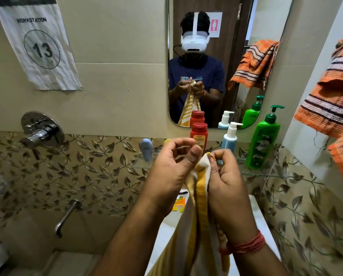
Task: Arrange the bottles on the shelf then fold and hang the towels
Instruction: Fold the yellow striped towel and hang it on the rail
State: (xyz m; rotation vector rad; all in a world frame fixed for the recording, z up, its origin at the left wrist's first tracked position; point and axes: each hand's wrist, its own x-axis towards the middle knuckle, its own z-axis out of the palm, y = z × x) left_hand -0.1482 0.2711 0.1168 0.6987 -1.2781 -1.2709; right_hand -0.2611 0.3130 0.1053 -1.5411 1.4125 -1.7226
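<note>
**Hands gather a yellow striped towel at the mirror**

Fingers of the right hand [223, 176] pinch the top edge of the yellow-and-white striped towel [201, 188], thumb and forefinger closed on its corner. The left hand [173, 168] presses its thumb against the same bunched edge from the other side, while its other fingers curl loosely above the cloth without gripping. The two hands sit close together, with the towel hanging straight down between the forearms and out of view at the bottom. A red thread band [246, 245] circles the right wrist.

Just behind the hands a glass shelf [270, 172] carries the bottles in a row: a red bottle [199, 134], partly hidden by the left hand, then a white pump bottle with a blue label [230, 136], then a green pump bottle [263, 140] farthest right. A small grey-blue object [146, 147] stands on a separate little glass ledge to the left.

Above the shelf the mirror [216, 26] reflects the bottles and the person holding the towel. An orange striped towel [330, 100] hangs on the right wall. On the left wall are a chrome tap handle [40, 132], a spout [66, 216] below it, and a paper sign [37, 44] reading "WORKSTATION 13".
</note>
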